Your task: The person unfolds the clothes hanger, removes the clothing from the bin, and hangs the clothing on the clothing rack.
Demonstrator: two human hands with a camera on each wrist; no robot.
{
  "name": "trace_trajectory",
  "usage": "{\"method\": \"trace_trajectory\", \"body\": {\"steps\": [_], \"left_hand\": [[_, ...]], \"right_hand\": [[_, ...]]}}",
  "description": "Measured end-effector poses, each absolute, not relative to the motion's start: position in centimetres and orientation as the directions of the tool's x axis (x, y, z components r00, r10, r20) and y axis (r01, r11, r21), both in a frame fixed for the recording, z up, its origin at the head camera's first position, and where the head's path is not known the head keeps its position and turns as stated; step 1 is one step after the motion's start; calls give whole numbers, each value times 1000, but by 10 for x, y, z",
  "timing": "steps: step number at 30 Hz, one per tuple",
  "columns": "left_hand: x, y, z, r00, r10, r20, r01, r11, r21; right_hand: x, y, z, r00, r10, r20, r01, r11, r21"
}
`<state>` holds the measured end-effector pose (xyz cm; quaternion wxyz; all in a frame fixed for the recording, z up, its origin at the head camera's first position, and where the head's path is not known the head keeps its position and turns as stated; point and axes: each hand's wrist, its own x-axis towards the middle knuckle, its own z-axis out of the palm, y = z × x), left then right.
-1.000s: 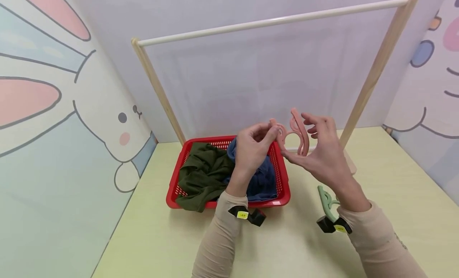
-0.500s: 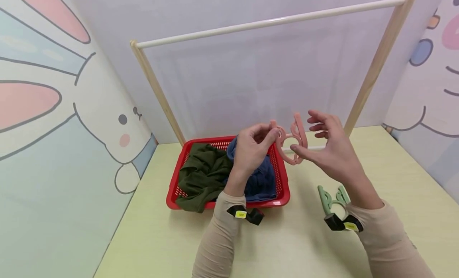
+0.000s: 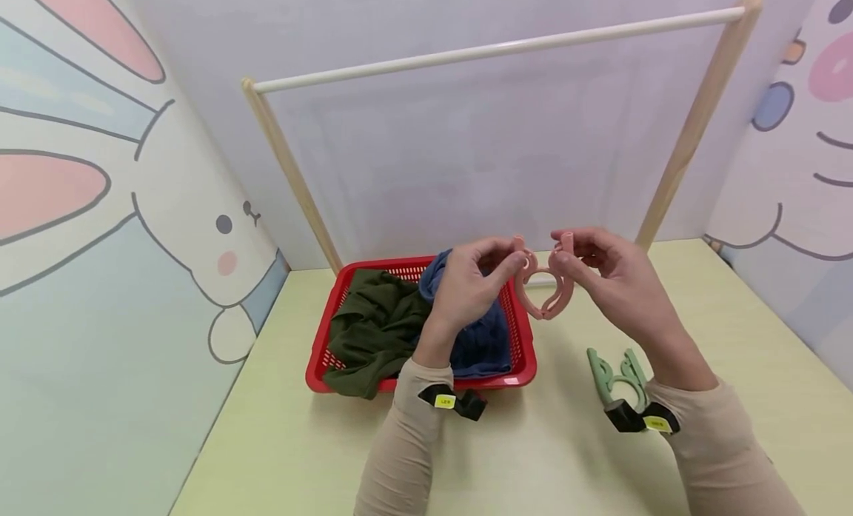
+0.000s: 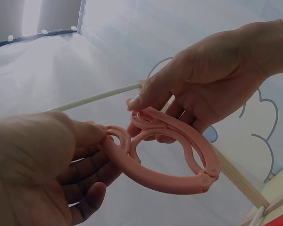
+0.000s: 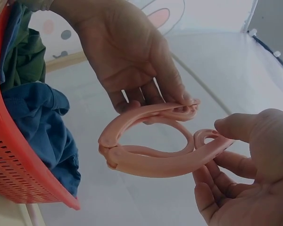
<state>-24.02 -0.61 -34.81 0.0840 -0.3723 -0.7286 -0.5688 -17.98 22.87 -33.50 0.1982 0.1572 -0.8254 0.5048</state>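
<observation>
Held up above the table at the basket's right is a pink folding clothes hanger [image 3: 565, 297], its two arms folded upward into a rounded shape. My left hand [image 3: 469, 283] pinches one arm end between thumb and fingers. The other arm end is pinched by my right hand [image 3: 613, 301]. Both grips also show in the left wrist view, where the hinged middle of the hanger [image 4: 155, 181] is uncovered. On the table beneath my right forearm lies a green folding hanger [image 3: 602, 375], also folded, partly hidden by the wrist camera.
A red basket [image 3: 529, 346] holds dark green cloth [image 3: 380, 320] and blue cloth [image 3: 483, 346]. Behind stands a rack with a white rod [image 3: 500, 51] and wooden posts [image 3: 696, 131]. Walls with cartoon drawings [image 3: 200, 205] flank the table [image 3: 520, 464].
My right hand loosened from the pink hanger's right side, then took its arm end between thumb and fingers. The hanger's arms now stand more evenly. My left hand kept its pinch.
</observation>
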Motion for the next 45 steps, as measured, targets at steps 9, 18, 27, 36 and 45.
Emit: {"method": "trace_trajectory", "body": {"steps": [9,18,27,36,45], "left_hand": [[-240,-7,-345,-713,461,528,636,111,763],[-245,-17,-344,-725,412,553,639,102,762],[-248,-25,-341,-741,373,558,627,89,774],[-251,-32,-338,-735,331,591,640,54,767],[-252,-31,-337,-735,323,596,637,31,770]], "right_hand": [[-180,232,-334,-857,-62,511,-487,423,-764],[-180,239,-331,-861,-47,506,-476,422,-772],[-178,246,-326,-874,-35,485,-456,405,-793],[-175,260,-324,-903,-53,427,-409,412,-814],[-176,274,-328,-929,-44,366,-340,491,-802]]}}
